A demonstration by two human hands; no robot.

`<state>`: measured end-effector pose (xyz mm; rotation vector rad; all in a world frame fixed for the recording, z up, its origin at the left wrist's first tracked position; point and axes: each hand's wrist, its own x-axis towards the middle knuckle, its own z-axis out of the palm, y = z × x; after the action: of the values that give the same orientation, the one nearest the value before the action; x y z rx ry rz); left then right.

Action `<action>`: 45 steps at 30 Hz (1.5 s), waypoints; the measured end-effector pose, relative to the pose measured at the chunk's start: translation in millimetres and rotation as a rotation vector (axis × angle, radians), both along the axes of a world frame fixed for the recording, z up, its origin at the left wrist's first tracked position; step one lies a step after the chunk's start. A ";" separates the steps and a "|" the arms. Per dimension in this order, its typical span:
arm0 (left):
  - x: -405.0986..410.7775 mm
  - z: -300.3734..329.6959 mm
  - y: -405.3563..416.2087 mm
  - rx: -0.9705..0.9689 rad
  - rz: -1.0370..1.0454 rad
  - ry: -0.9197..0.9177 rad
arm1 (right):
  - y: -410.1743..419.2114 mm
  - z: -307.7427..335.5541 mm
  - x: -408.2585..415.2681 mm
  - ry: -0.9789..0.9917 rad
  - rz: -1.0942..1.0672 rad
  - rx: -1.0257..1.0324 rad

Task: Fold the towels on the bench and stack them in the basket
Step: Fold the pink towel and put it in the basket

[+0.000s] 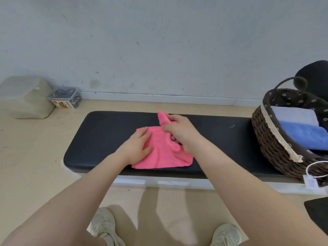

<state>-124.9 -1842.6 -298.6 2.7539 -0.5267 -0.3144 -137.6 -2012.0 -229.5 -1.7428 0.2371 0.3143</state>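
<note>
Pink towel (160, 153) sat mid-bench (99, 135), partly folded, one corner sticking up at the far side. Left hand (137, 146) lay flat on it, fingers straight, pinning the left half. Right hand (179, 129) had fingers curled round that bunched far edge, gripping cloth. Basket (276, 150) stood at the right end of the bench, blue towel (305, 137) and white towel (294, 115) already inside. Step looked like mid-fold. Next move probably needs the gripped edge laid over square, then flattened before transfer to the basket.
</note>
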 end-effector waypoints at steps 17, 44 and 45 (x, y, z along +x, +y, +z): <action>-4.5 -0.4 1.2 -0.196 0.201 0.039 | 8.6 -41.5 -6.6 -0.357 0.165 -0.705; -13.5 4.7 -11.0 0.211 -0.036 0.048 | -13.4 -62.3 -13.3 0.021 -0.147 -0.327; -11.2 7.6 -11.0 0.213 -0.034 0.051 | -11.3 -59.2 -12.9 0.011 -0.171 -0.246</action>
<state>-136.1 -1853.5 -291.0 2.9341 -0.5568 -0.4732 -150.5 -2023.3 -288.7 -1.9479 0.4450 0.1749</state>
